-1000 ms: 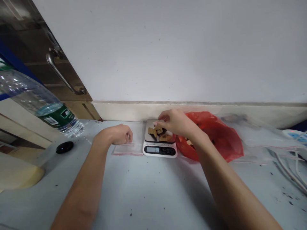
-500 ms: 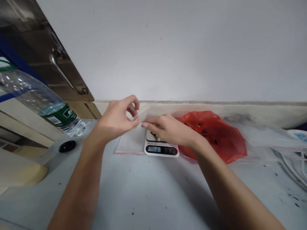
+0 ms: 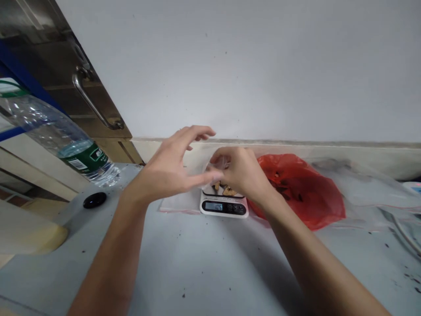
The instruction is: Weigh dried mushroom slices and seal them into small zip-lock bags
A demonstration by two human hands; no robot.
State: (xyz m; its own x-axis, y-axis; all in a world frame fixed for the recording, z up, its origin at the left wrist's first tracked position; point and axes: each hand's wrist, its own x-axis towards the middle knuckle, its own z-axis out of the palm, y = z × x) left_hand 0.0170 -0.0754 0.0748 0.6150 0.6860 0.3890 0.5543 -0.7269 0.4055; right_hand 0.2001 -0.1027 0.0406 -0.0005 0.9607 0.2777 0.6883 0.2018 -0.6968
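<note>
A small white digital scale (image 3: 224,207) sits on the table near the wall, its display lit. Brown dried slices (image 3: 228,191) lie on its platform, partly hidden under my hands. Fingers bent, my right hand (image 3: 241,169) grips a clear plastic bag (image 3: 213,166) above the scale. My left hand (image 3: 176,164) is at the bag's left side, fingers stretched and thumb apart from them, the thumb tip close to my right fingers. Flat clear bags (image 3: 179,205) lie under and left of the scale. To its right rests a red plastic bag (image 3: 305,193) with dark pieces in it.
A water bottle (image 3: 82,153) with a green label stands at the left, near a black round object (image 3: 94,200) and a pale container (image 3: 29,230). More clear bags (image 3: 365,184) and a cable (image 3: 401,230) lie at the right. A wall (image 3: 250,79) closes off the back.
My left hand has moved right and spread its fingers, leaving its pinch on the clear plastic. My right hand has risen slightly with the bag, showing more dried slices. The scale's reading has changed.
</note>
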